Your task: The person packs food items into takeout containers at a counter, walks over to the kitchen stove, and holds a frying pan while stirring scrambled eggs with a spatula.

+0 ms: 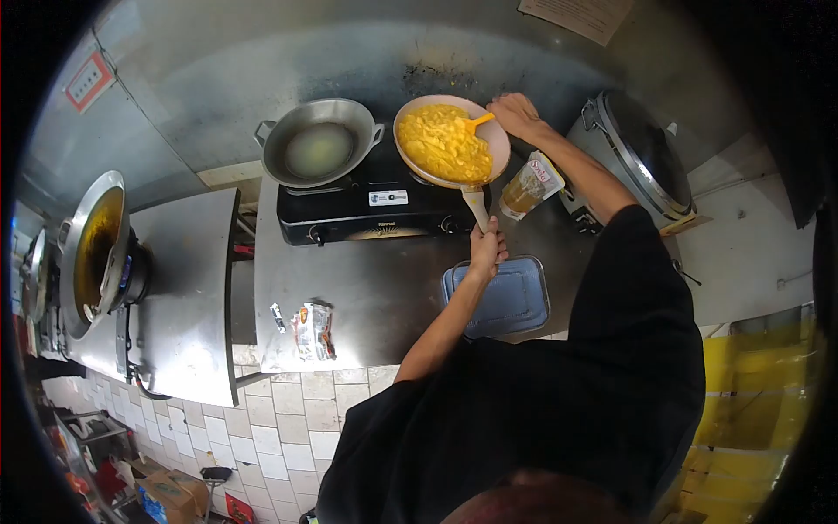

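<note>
My left hand [488,248] is wrapped round the pale handle [477,208] of a light pink frying pan [499,145] on the right burner of the black gas stove [384,229]. Yellow scrambled egg [441,144] fills much of the pan. An orange spatula [479,120] dips into the egg, and my right hand [515,115] is closed at its upper end, over the pan's right rim. Just right of the pan lies a clear pouch [530,187] with yellowish contents. Below my left hand is a rectangular container with a blue lid [499,295].
A metal wok [319,144] with a little liquid sits on the left burner. A large lidded pot [633,153] stands at the right. An opened packet [312,331] lies at the counter's front left. Another wok [94,253] stands on the far-left table [179,297].
</note>
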The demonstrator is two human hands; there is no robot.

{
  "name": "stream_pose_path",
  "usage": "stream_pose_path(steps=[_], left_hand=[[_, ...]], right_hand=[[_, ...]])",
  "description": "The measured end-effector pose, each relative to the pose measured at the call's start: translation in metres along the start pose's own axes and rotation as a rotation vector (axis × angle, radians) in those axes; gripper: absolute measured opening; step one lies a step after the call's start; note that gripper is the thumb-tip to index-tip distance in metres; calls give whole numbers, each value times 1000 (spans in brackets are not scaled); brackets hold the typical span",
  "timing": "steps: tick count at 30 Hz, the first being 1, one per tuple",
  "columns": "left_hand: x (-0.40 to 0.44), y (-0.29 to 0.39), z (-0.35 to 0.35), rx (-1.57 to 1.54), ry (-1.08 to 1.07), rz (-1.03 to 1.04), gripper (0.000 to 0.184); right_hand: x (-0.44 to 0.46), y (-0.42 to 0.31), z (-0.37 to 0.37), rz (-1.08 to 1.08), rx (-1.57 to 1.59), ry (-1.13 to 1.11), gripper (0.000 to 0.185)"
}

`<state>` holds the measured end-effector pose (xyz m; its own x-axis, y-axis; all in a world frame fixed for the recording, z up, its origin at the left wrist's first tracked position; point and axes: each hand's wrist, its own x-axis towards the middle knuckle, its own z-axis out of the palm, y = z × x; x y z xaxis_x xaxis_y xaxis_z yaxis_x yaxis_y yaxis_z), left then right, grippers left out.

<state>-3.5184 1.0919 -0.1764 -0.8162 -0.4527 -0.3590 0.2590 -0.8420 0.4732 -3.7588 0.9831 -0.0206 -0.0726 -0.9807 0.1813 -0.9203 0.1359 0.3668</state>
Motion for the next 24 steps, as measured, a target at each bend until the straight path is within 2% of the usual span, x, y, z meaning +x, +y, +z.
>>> stream_pose_path(steps=[2,5,8,11,14,17,20,23,24], left_hand=[[-3,2,2,8,10,11,21],[-4,2,5,11,33,3,21],[-3,0,3,-6,16,9,21],[-6,3,5,1,33,2,20],[-4,1,4,8,42,-2,19],[-2,0,1,-1,20,4,19],[-5,0,2,18,25,3,19],[-4,3,1,26,13,12,20],[-5,4,1,23,17,6,20]], right_hand=[[-10,-4,-20,-179,21,90,18],[-20,-6,-57,-248,44,127,17],[-8,12,-67,-57,-127,-147,18],[-1,15,-59,111,-239,-113,19],[8,34,4,63,-223,-96,22],[15,30,47,247,-139,-127,22],[17,26,77,311,-23,-201,21],[1,22,60,83,159,-20,23],[-3,20,50,34,163,-31,24]])
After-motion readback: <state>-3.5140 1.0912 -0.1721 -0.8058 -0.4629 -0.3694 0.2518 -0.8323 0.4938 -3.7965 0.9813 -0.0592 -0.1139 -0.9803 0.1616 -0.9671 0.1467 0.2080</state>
